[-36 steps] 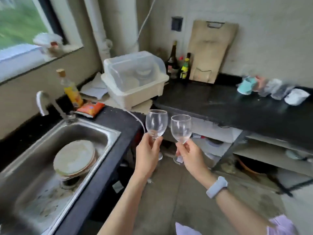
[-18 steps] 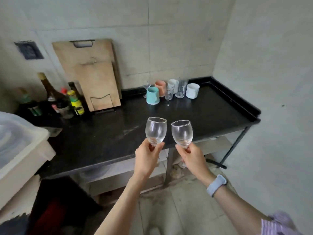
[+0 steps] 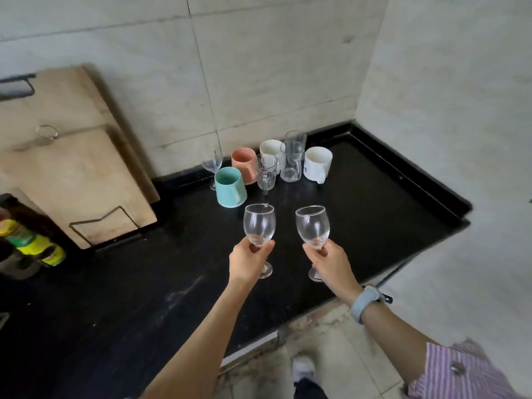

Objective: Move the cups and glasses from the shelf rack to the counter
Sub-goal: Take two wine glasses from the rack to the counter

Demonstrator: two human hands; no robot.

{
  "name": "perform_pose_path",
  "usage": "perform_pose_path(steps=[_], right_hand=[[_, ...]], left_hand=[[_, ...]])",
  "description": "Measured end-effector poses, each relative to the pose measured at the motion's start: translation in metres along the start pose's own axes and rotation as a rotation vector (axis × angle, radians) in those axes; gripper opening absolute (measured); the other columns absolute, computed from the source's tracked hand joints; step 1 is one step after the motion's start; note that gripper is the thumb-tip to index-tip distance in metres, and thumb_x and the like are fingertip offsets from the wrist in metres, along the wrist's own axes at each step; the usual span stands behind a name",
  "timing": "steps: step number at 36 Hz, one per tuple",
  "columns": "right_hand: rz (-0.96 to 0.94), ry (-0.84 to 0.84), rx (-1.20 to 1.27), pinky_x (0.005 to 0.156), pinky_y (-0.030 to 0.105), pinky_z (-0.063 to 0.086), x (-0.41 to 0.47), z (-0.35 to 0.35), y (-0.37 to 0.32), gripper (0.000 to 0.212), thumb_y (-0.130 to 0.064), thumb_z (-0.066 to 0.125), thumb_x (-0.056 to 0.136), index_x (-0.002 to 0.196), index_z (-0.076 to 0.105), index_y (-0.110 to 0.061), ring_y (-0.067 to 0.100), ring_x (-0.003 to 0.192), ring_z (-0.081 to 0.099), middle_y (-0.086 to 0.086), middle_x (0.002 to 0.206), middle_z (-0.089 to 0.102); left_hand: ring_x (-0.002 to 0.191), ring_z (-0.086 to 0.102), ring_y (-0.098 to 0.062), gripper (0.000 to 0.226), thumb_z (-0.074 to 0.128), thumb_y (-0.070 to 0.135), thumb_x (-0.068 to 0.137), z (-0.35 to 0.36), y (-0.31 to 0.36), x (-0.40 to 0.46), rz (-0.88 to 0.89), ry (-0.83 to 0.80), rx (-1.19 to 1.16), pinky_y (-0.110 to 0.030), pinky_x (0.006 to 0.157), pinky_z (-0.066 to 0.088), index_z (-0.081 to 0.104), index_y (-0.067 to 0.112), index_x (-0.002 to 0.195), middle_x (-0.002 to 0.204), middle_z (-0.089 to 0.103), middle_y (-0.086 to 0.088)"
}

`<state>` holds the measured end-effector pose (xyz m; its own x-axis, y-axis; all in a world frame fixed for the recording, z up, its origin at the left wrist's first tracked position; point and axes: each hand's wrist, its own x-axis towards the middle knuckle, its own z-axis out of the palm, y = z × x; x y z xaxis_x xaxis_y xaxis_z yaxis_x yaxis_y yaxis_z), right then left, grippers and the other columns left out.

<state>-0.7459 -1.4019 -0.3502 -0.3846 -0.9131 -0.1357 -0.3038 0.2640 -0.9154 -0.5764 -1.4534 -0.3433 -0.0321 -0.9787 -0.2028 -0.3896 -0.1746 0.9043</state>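
Setting: tiled kitchen corner was recorded, with a black counter run up against two pale walls.
Already placed: a cluster was noted at the back wall, comprising a teal cup, a pink cup, two white cups, clear tumblers and one stemmed glass.
Left hand: was seen closed around the stem of the left wine glass, just under the bowl.
Right hand: was seen clamped likewise on the stem of the right wine glass.
Position of items: both glasses were held upright above the counter, side by side but apart, in front of the cluster; neither foot was judged to be set down.
Handling: thin, light, brittle and smooth glass was judged; a knock between bowls or against the cups would be the chief risk.
Hold: the stem near the bowl was judged soundest, the narrow foot to be lowered flat.
Adjacent: wooden cutting boards were leaned at the left wall, with bottles beside them.
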Motion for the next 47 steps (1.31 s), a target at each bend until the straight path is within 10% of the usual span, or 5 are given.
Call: perform_pose_path(steps=[10,26,34,47], right_hand=[[-0.074,-0.081,-0.187,0.073,0.044,0.047,0.163,0.028,0.031,0.029,-0.022,0.067,0.080,0.069,0.058,0.003,0.034,0.077,0.058,0.022,0.076,0.061],[0.005,-0.117,-0.067,0.058,0.005,0.043,0.281,0.082,0.061,0.028,-0.023,0.071,0.078,0.094,0.061,-0.002,0.010,0.071,0.060,0.017,0.093,0.065],[0.038,-0.133,0.004,0.074,0.036,0.056,0.295,0.096,0.059,0.030,-0.022,0.071,0.079,0.097,0.061,0.000,0.015,0.071,0.063,0.022,0.096,0.065],[0.026,-0.165,-0.123,0.083,0.033,0.050,0.276,0.093,0.054,0.021,-0.020,0.061,0.086,0.101,0.054,-0.007,0.022,0.088,0.061,0.017,0.114,0.053]], left_hand=[[0.079,0.062,-0.015,0.019,0.070,0.032,0.078,0.057,-0.021,0.138,-0.095,0.124,0.088,-0.027,0.070,0.048,0.065,0.015,0.086,0.082,0.067,0.000],[0.066,0.057,0.000,0.023,0.070,0.034,0.077,0.092,-0.055,0.235,-0.154,0.285,0.049,-0.009,0.052,0.041,0.064,0.013,0.081,0.073,0.064,0.008],[0.062,0.052,-0.001,0.019,0.067,0.030,0.080,0.095,-0.058,0.250,-0.164,0.360,0.056,-0.008,0.049,0.039,0.059,0.013,0.079,0.071,0.061,0.005],[0.082,0.060,-0.013,0.020,0.060,0.020,0.086,0.091,-0.055,0.227,-0.119,0.300,0.104,-0.027,0.074,0.046,0.058,0.012,0.105,0.101,0.064,-0.002]])
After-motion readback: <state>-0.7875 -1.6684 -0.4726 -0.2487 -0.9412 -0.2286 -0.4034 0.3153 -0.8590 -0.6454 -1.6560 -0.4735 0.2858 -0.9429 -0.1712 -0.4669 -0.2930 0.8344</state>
